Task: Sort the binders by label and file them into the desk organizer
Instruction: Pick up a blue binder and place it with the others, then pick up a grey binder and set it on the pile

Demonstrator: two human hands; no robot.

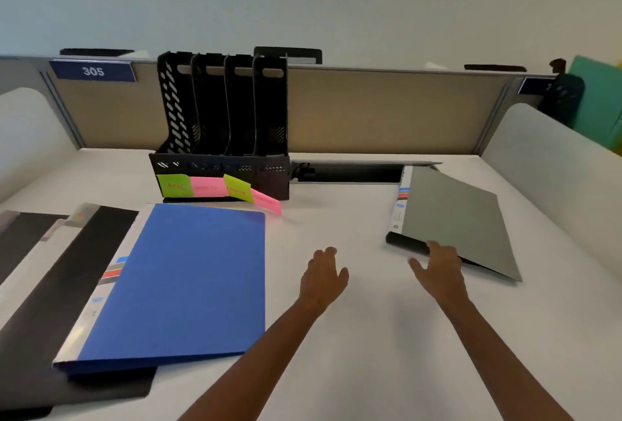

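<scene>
A black desk organizer (pixel 222 124) with several upright slots stands at the back of the white desk (pixel 336 336). Green and pink sticky labels (pixel 215 188) hang along its front. A blue binder (pixel 188 282) lies flat on the left, on top of a black binder (pixel 43 286). On the right lies a grey binder (pixel 451 215). My right hand (pixel 441 265) reaches its near corner, fingers spread and touching the spine end. My left hand (pixel 323 275) hovers over the bare desk, fingers loosely curled, holding nothing.
A tan partition (pixel 370 110) with a blue "305" sign (pixel 92 71) backs the desk. An open cable slot (pixel 346 173) sits right of the organizer. White rounded side dividers (pixel 552 164) flank the desk. Green and yellow boards (pixel 599 100) stand at far right.
</scene>
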